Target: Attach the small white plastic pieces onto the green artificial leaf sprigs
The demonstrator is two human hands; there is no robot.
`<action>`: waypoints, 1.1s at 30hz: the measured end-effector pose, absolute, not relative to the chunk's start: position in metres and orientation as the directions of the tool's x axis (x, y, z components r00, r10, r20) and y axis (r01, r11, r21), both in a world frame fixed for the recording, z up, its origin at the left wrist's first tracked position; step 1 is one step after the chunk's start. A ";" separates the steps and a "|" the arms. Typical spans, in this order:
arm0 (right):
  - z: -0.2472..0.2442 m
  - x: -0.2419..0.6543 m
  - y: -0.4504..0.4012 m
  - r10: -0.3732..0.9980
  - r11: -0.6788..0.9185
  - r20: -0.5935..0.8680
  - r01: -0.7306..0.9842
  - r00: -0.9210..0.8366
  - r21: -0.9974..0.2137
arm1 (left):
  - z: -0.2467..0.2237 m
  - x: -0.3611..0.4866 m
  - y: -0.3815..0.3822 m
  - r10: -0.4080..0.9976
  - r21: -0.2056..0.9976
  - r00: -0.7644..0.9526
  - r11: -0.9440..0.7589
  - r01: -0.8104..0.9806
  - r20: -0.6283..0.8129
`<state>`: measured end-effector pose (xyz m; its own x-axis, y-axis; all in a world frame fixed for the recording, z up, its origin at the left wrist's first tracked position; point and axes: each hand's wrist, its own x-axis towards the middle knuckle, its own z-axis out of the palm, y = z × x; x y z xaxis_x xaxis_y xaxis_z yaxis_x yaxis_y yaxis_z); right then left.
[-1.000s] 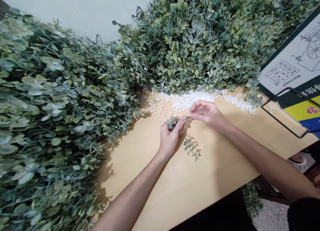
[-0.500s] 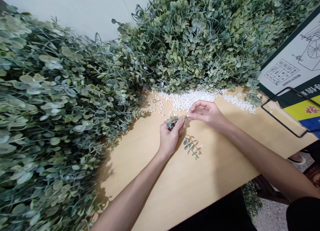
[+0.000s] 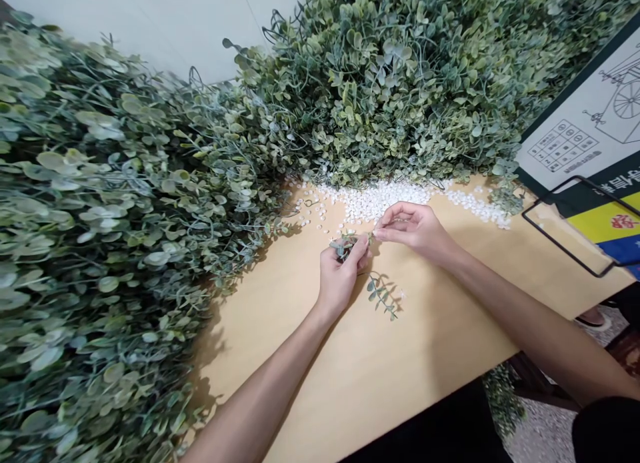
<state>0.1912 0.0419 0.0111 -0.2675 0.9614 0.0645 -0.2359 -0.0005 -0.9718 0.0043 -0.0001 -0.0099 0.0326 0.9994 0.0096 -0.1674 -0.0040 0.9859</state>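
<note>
My left hand (image 3: 341,269) is closed around a small green leafy sprig (image 3: 345,244) above the middle of the table. A leafy branch (image 3: 383,297) with a tiny white piece hangs out to the lower right of that hand. Just right of the sprig's tip, my right hand (image 3: 413,231) pinches a small white piece (image 3: 377,229) between thumb and fingers. The fingertips of both hands are close together. Beyond my hands lie many small white pieces (image 3: 373,199), scattered on the wooden table (image 3: 400,363).
Large heaps of green artificial foliage (image 3: 400,83) line the back and the left side (image 3: 100,249) of the table. A printed board (image 3: 565,143) stands at the right, with a black wire frame (image 3: 565,246) before it. Foliage (image 3: 501,399) shows below the table edge.
</note>
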 end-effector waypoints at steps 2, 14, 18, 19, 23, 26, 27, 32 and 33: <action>0.011 0.191 0.042 0.963 0.020 0.083 -0.238 -0.256 -0.971 | -0.010 0.004 0.000 0.999 0.987 0.049 -0.010 -0.160 0.018; 0.016 0.193 0.039 0.953 0.017 0.102 -0.285 -0.285 -0.958 | -0.014 0.004 -0.002 0.995 0.984 0.092 -0.018 -0.179 0.035; 0.016 0.193 0.038 0.948 0.013 0.102 -0.285 -0.300 -0.958 | -0.015 0.004 -0.001 0.994 0.982 0.092 -0.034 -0.187 0.052; 0.016 0.193 0.038 0.949 0.011 0.100 -0.285 -0.300 -0.958 | -0.015 0.003 -0.001 0.995 0.983 0.089 -0.037 -0.180 0.053; 0.014 0.191 0.038 0.954 0.011 0.096 -0.287 -0.284 -0.958 | -0.014 0.003 -0.001 0.995 0.988 0.086 -0.044 -0.148 0.057; 0.012 0.191 0.037 0.955 0.012 0.098 -0.293 -0.281 -0.956 | -0.013 0.003 -0.002 0.995 0.991 0.080 -0.054 -0.126 0.064; 0.011 0.190 0.037 0.955 0.011 0.098 -0.294 -0.281 -0.956 | -0.013 0.003 -0.002 0.995 0.991 0.078 -0.054 -0.122 0.064; 0.008 0.188 0.035 0.958 0.028 0.100 -0.260 -0.268 -0.965 | -0.011 0.002 -0.002 0.997 0.994 0.052 -0.044 -0.102 0.050; 0.007 0.188 0.034 0.958 0.028 0.098 -0.254 -0.268 -0.967 | -0.011 0.003 -0.002 0.998 0.994 0.049 -0.040 -0.100 0.045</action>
